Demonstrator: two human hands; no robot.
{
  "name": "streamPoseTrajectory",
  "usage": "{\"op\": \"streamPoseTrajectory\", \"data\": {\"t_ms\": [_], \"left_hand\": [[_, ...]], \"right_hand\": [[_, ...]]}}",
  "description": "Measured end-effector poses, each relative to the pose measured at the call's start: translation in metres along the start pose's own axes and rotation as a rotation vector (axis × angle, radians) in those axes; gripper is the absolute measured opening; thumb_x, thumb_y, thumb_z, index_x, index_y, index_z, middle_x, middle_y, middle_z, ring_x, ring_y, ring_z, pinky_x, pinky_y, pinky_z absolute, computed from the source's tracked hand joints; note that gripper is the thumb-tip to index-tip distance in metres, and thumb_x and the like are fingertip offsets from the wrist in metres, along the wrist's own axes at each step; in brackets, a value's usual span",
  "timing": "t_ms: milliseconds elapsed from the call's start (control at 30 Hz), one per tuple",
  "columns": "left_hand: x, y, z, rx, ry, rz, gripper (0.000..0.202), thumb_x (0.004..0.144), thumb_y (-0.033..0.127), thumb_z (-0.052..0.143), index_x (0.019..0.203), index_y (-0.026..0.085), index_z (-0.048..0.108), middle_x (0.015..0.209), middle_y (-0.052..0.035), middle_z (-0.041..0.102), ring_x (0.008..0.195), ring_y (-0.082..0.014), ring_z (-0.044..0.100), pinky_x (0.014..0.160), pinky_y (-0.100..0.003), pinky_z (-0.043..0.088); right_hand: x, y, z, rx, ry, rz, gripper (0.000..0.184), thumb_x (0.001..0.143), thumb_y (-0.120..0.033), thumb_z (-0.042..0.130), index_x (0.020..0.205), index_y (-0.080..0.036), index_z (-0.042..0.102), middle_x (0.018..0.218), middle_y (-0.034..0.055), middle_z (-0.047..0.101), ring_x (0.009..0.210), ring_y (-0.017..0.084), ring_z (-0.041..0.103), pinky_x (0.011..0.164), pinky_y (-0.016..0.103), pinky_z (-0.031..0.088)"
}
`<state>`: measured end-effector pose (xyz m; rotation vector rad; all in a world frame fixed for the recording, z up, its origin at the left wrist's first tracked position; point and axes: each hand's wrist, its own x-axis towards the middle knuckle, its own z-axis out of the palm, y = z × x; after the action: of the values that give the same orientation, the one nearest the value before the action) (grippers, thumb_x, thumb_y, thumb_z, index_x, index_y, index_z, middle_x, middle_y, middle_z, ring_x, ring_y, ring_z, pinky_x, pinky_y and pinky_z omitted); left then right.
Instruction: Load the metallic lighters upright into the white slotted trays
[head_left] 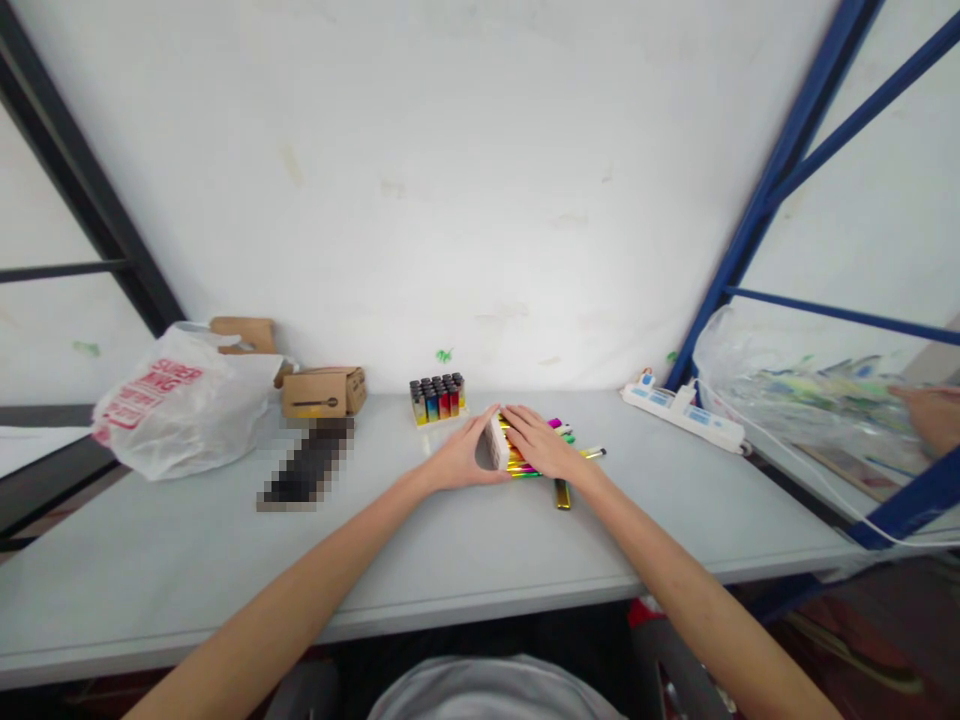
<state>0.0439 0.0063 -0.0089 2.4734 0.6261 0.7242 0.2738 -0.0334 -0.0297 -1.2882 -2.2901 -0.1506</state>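
My left hand (459,458) is curved around the left side of a small white tray (498,444) that lies tipped on the grey table (420,545). My right hand (538,442) rests flat, fingers stretched, on a row of colourful lighters (525,466) beside that tray. More lighters (564,430) stick out past my right fingers, and a single gold lighter (562,494) lies loose near my right wrist. A second tray of upright lighters (438,398) stands behind, close to the wall.
A white plastic bag with red print (184,410) and small cardboard boxes (324,392) sit at the back left, next to a blurred dark object (306,466). A white power strip (684,410) lies at the right. Another person's hand (934,415) shows beyond the blue frame (757,215).
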Motion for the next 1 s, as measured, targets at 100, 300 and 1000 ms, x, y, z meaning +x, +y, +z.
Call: {"op": "streamPoseTrajectory", "data": {"t_ms": [100, 300, 1000], "left_hand": [[0.000, 0.002, -0.001, -0.011, -0.004, 0.003, 0.121, 0.071, 0.055, 0.087, 0.166, 0.023, 0.018, 0.166, -0.0157, 0.035, 0.152, -0.0378, 0.036, 0.127, -0.052, 0.028], [-0.001, 0.005, -0.004, -0.002, -0.015, -0.018, 0.121, 0.072, 0.055, 0.086, 0.166, 0.023, 0.017, 0.167, -0.0156, 0.034, 0.151, -0.0372, 0.037, 0.126, -0.052, 0.028], [-0.002, 0.005, -0.006, -0.024, -0.029, -0.040, 0.122, 0.070, 0.059, 0.086, 0.165, 0.022, 0.019, 0.165, -0.0153, 0.036, 0.151, -0.0366, 0.037, 0.125, -0.050, 0.030]], "right_hand": [[-0.001, 0.007, -0.002, -0.039, -0.036, -0.027, 0.048, 0.108, -0.028, 0.032, 0.147, -0.014, 0.057, 0.158, 0.0151, 0.049, 0.152, 0.029, 0.037, 0.127, 0.057, 0.027], [-0.012, 0.025, -0.013, 0.028, -0.082, 0.143, 0.049, 0.107, -0.028, 0.032, 0.150, -0.019, 0.053, 0.157, 0.0130, 0.051, 0.148, 0.027, 0.044, 0.123, 0.053, 0.036], [-0.031, 0.045, -0.045, 0.010, -0.263, 0.374, 0.051, 0.108, -0.033, 0.025, 0.147, -0.023, 0.057, 0.154, 0.0123, 0.054, 0.142, 0.026, 0.050, 0.120, 0.057, 0.032]]}}
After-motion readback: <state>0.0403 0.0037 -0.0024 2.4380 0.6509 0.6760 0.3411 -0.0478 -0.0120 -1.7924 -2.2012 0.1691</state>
